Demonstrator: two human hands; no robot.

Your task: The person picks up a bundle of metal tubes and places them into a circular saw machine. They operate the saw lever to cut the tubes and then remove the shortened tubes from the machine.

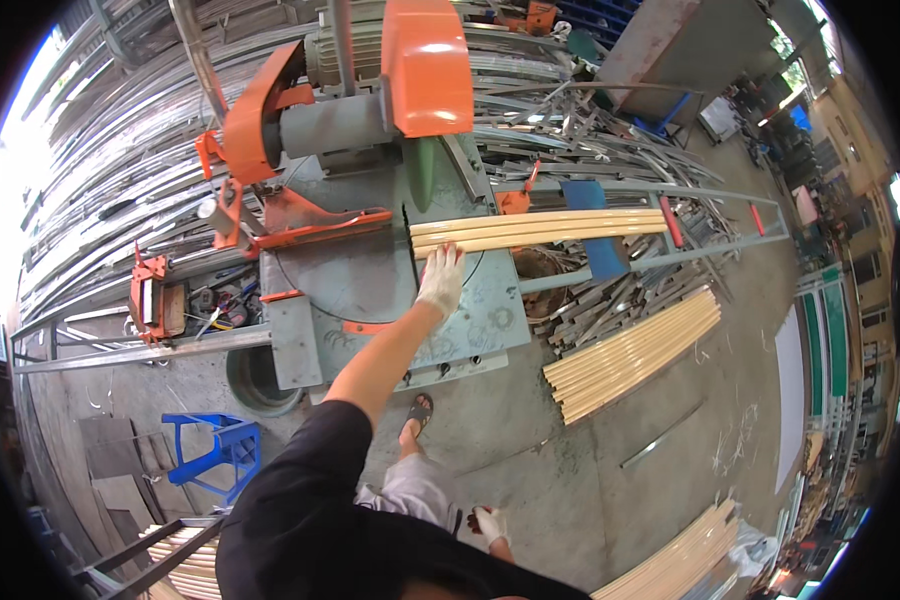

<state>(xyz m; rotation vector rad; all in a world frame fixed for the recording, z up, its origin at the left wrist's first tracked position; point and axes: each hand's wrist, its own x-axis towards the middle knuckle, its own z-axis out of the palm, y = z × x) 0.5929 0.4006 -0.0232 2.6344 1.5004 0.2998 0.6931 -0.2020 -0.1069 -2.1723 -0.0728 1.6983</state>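
Three or so long cream-yellow tubes [540, 232] lie side by side across the grey metal table [470, 318] of a cutting saw. My left hand [442, 278], in a white glove, reaches forward with its fingers stretched out over the near tube, close to the tubes' left ends. Behind those ends hang the saw's orange guard [427, 70] and green blade cover [419, 172]. An orange clamp [320, 218] sits left of the slot in the table. Low beside my body is my gloved right hand [490, 524]; its fingers show dark and small, so whether they hold anything is unclear.
A support rack [710, 248] with a blue pad [595, 230] carries the tubes' right part. More cream tubes [635, 355] lie on the floor at right, with another stack [670, 560] nearer. A blue stool [213, 450] stands at left. Metal lengths [120, 150] pile behind the saw.
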